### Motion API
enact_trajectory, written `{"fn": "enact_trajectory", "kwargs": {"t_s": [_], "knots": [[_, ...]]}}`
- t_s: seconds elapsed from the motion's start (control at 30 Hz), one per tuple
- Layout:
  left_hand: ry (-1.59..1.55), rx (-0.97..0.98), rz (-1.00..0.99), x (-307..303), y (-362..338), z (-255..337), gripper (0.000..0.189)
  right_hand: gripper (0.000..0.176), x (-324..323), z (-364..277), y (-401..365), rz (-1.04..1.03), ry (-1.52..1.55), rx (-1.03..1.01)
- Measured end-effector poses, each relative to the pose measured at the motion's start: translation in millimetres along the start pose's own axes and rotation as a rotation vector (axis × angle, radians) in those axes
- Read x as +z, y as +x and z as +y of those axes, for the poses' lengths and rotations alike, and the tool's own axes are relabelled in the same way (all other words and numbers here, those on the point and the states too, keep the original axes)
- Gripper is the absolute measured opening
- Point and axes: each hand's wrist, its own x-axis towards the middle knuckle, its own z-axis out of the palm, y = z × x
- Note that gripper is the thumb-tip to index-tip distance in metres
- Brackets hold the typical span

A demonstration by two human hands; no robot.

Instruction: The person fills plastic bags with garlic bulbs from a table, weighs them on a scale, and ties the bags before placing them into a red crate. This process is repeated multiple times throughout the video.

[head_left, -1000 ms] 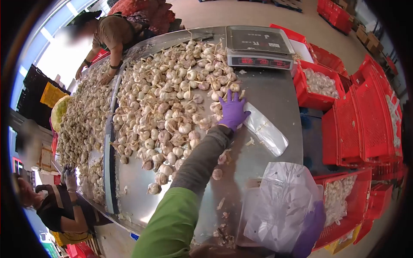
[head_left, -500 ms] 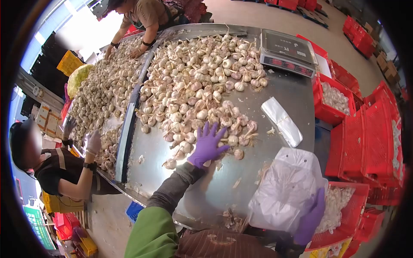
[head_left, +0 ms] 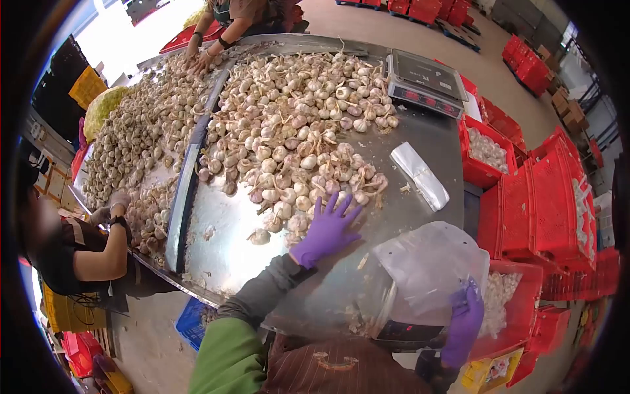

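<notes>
My left hand (head_left: 326,230), in a purple glove, is open with fingers spread over the steel table, its fingertips at the near edge of a heap of garlic bulbs (head_left: 295,141). A few bulbs sit loose beside it. At the lower right, my right hand (head_left: 464,318), also gloved in purple, has its fingers curled at the side of a translucent plastic bag (head_left: 430,262) and grips it. The bag is spread out over a weighing scale (head_left: 410,331), which it partly hides. Beyond the bag lies a folded stack of plastic bags (head_left: 420,176).
Another scale (head_left: 426,82) stands at the table's far right corner. Red crates (head_left: 512,217) with bagged garlic line the right side. A raised metal divider (head_left: 187,190) separates a second garlic heap (head_left: 141,131), where two co-workers have their hands. A blue crate (head_left: 191,322) sits below.
The bag over the scale now looks flatter and more see-through, and my right hand's fingers have curled at its side. My left hand has shifted slightly toward me relative to the heap.
</notes>
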Motion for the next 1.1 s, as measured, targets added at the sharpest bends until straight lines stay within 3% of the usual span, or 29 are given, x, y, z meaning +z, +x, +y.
{"fn": "enact_trajectory", "kwargs": {"t_s": [0.07,0.13,0.17,0.2,0.23,0.27,0.33,0.37,0.4,0.47,0.5,0.53,0.57,0.63,0.67,0.73,0.8,0.87,0.93,0.97,1.0,1.03,1.07,1.1], "knots": [[-0.007,0.079,-0.003,-6.0,-27.6,-24.1,0.061,0.026,12.9,1.9,-8.1,-0.005,-0.081,-0.152],[0.140,0.012,-0.170,-1.3,-44.8,-52.8,0.055,0.023,35.8,-2.9,-17.3,0.013,-0.064,-0.104],[0.166,-0.012,-0.069,-18.2,-44.3,-42.9,0.050,0.021,53.2,-4.0,-19.8,0.025,-0.044,-0.054],[0.160,0.001,-0.082,-32.6,-45.8,-27.3,0.050,0.019,71.4,0.6,-22.7,-0.010,-0.253,-0.137],[-0.258,-0.093,0.003,-48.4,-46.0,-5.4,0.048,0.017,92.9,6.6,-26.3,-0.050,-0.464,-0.213],[-0.669,-0.192,0.091,-63.4,-44.5,13.8,0.046,0.018,120.9,6.6,-36.4,-0.053,-0.555,-0.132],[-1.254,-0.331,-0.161,-81.9,-55.2,50.6,0.042,0.019,167.1,39.8,-53.2,-0.194,-0.167,-0.056],[-1.535,-0.507,-0.380,-74.0,-61.5,56.8,0.033,0.019,184.8,49.6,-61.0,-0.285,-0.002,0.004],[-1.528,-0.508,-0.383,-72.8,-65.6,53.2,0.033,0.019,194.2,57.6,-62.2,-0.284,0.005,0.005],[-1.930,-0.743,-0.072,-71.5,-69.9,47.9,0.024,0.015,204.3,72.9,-60.2,-0.373,-0.263,0.065],[-2.054,-0.920,0.081,-72.8,-67.7,43.8,0.021,0.015,201.4,80.8,-54.8,-0.358,-0.258,0.067],[-2.077,-0.976,0.216,-74.3,-69.2,34.4,0.017,0.016,192.2,88.0,-47.8,-0.381,-0.359,0.053],[-2.125,-0.891,0.191,-72.9,-75.0,18.1,0.013,0.019,183.5,90.2,-42.7,-0.403,-0.459,0.041],[-2.372,-0.742,0.154,-68.3,-89.1,-28.1,0.007,0.023,180.0,65.0,-35.5,-0.191,-0.453,0.141],[-2.572,-0.676,0.142,-68.7,-94.1,-47.3,0.007,0.021,161.6,72.9,-18.3,-0.096,-0.510,0.029],[-1.778,-0.898,0.432,-109.8,-84.1,-44.0,0.006,0.019,144.7,82.7,-7.5,0.010,-0.565,-0.079],[-1.595,-0.857,0.494,-110.3,-80.1,-33.9,0.006,0.019,155.5,69.5,-12.6,0.105,-1.022,-0.612],[-1.032,-0.500,0.617,-99.2,-79.5,-9.9,0.006,0.049,192.8,48.5,-52.1,-0.078,-1.123,-0.939],[-0.937,-0.398,0.277,-108.6,-89.2,21.5,0.013,0.071,221.6,47.8,-73.5,-0.335,-1.169,-0.973],[-0.733,-0.305,0.291,-106.4,-94.1,24.8,0.013,0.056,231.6,56.4,-67.9,-0.309,-1.276,-1.030],[-0.527,-0.211,0.312,-103.3,-95.2,24.3,0.013,0.056,231.1,73.9,-50.9,-0.312,-1.270,-1.042],[-0.400,-0.211,0.413,-97.1,-96.0,14.6,0.019,0.046,226.6,96.5,-29.6,-0.372,-1.308,-0.930],[-0.238,-0.305,0.377,-96.8,-100.4,1.0,0.021,0.037,223.3,106.9,-17.4,-0.432,-1.341,-0.814],[-0.159,-0.402,0.371,-94.2,-106.7,-13.8,0.020,0.037,221.4,106.0,-17.2,-0.442,-1.333,-0.823]]}}
